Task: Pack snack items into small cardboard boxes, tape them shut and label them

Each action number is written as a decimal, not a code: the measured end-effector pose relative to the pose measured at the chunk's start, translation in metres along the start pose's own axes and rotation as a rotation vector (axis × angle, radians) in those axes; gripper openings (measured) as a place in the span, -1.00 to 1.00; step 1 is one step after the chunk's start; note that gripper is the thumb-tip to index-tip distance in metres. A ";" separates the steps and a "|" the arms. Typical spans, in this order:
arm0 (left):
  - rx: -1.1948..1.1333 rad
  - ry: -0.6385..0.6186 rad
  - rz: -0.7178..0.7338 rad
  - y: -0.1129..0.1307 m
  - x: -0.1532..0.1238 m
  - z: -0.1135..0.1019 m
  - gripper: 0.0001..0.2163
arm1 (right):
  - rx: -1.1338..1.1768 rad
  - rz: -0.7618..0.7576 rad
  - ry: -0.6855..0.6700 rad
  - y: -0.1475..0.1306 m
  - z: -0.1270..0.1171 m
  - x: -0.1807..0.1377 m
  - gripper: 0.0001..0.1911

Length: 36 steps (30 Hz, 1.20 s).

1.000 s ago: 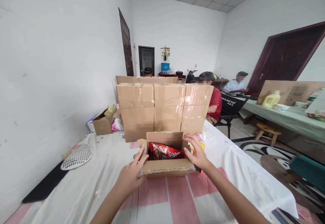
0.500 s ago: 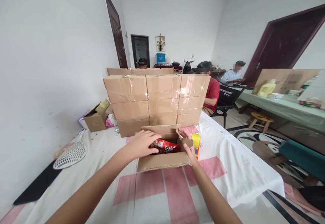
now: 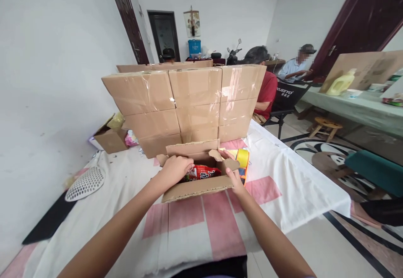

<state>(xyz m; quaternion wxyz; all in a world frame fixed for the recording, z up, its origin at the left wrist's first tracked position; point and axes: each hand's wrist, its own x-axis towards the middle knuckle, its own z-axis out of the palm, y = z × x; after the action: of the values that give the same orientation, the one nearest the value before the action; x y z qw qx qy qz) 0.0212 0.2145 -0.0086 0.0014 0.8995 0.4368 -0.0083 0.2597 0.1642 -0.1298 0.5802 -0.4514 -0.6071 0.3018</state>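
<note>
A small open cardboard box (image 3: pixel 198 189) sits on the table in the head view with its flaps raised. Inside lies a red packet (image 3: pixel 205 171) with white and dark print. My left hand (image 3: pixel 178 169) reaches over the box's left side, its fingers closed at the packet's left end; the fingertips are partly hidden. On the right, my right hand (image 3: pixel 233 176) grips the box's right wall and side flap, thumb in front and fingers behind. Just beyond that hand, a yellow tape roll (image 3: pixel 242 158) in an orange-edged holder stands close to the box.
A wall of taped cardboard boxes (image 3: pixel 198 101) stands right behind the small box. To the left are another open carton (image 3: pixel 111 140) and a white perforated piece (image 3: pixel 85 184). A person in red (image 3: pixel 267 91) sits beyond on the right, near a wooden stool (image 3: pixel 325 127).
My view has tilted down and moved closer. My left fingers have drawn together at the packet's left end. My right hand keeps its hold on the box's right side.
</note>
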 end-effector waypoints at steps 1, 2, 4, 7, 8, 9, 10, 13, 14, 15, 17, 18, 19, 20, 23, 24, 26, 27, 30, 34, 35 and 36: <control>0.000 -0.002 -0.035 0.001 -0.001 0.001 -0.66 | -0.012 0.001 0.003 0.000 0.000 0.000 -0.27; 0.003 -0.001 -0.070 0.001 -0.002 0.002 -0.67 | -0.027 0.001 0.007 0.000 -0.001 -0.001 -0.27; 0.016 0.004 -0.135 0.001 -0.003 0.003 -0.67 | -0.054 0.007 0.009 -0.001 -0.001 -0.001 -0.27; 0.033 0.002 -0.162 0.003 0.000 0.005 -0.68 | -0.055 0.008 0.010 -0.002 -0.001 0.000 -0.29; 0.033 -0.006 -0.144 0.004 0.001 0.004 -0.68 | -0.054 0.003 0.009 -0.002 -0.001 0.000 -0.30; 0.032 -0.014 -0.122 0.005 0.002 0.002 -0.68 | -0.059 -0.002 0.008 -0.001 -0.002 0.001 -0.30; 0.029 -0.023 -0.100 0.005 0.002 -0.001 -0.68 | -0.070 -0.006 0.005 0.000 -0.002 0.001 -0.30; -0.002 -0.023 -0.015 0.000 -0.015 -0.016 -0.68 | -0.095 -0.010 -0.007 0.002 -0.004 -0.002 -0.29; -0.040 0.022 0.020 -0.005 -0.028 -0.019 -0.69 | -0.088 -0.011 -0.008 0.002 -0.004 -0.003 -0.29; -0.098 0.112 0.058 -0.011 -0.043 -0.020 -0.71 | -0.075 -0.010 -0.009 0.001 -0.005 -0.005 -0.29; -0.251 0.443 -0.020 -0.026 -0.078 -0.009 -0.71 | -0.051 -0.002 -0.018 -0.003 -0.007 -0.008 -0.24; -0.313 0.661 -0.137 -0.033 -0.095 0.004 -0.70 | -0.046 0.000 -0.032 -0.005 -0.007 -0.009 -0.20; -0.377 0.809 -0.246 -0.038 -0.110 0.022 -0.63 | -0.044 -0.009 -0.052 -0.009 -0.008 -0.009 -0.16; -0.461 0.872 -0.307 -0.042 -0.121 0.043 -0.51 | -0.046 -0.031 -0.079 -0.012 -0.008 -0.009 -0.12; -0.713 0.681 -0.239 -0.043 -0.132 0.109 0.00 | -0.048 -0.141 -0.156 -0.023 -0.008 -0.005 -0.15; -0.781 0.664 -0.197 -0.041 -0.128 0.125 0.08 | -0.042 -0.167 -0.166 -0.025 -0.008 -0.004 -0.21; -0.850 0.729 -0.106 -0.037 -0.117 0.141 0.13 | -0.024 -0.182 -0.163 -0.029 -0.008 -0.001 -0.34; -0.865 0.757 -0.059 -0.035 -0.111 0.142 0.13 | -0.015 -0.180 -0.155 -0.029 -0.009 0.000 -0.40; -0.796 0.704 0.033 -0.036 -0.095 0.124 -0.05 | -0.006 -0.169 -0.149 -0.030 -0.010 0.001 -0.52; -0.688 0.675 0.052 -0.041 -0.086 0.103 -0.37 | -0.005 -0.174 -0.131 -0.027 -0.010 0.002 -0.64; -0.700 0.690 0.039 -0.041 -0.084 0.102 -0.35 | -0.006 -0.179 -0.129 -0.027 -0.010 0.002 -0.65; -0.710 0.703 0.017 -0.040 -0.083 0.102 -0.31 | -0.008 -0.184 -0.130 -0.026 -0.011 0.002 -0.65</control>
<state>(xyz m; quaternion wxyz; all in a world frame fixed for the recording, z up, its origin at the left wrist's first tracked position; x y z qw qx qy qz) -0.0630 0.1733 -0.1093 0.1604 0.7954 0.3794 0.4446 0.2653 0.1539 -0.1041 0.5630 -0.3758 -0.6834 0.2734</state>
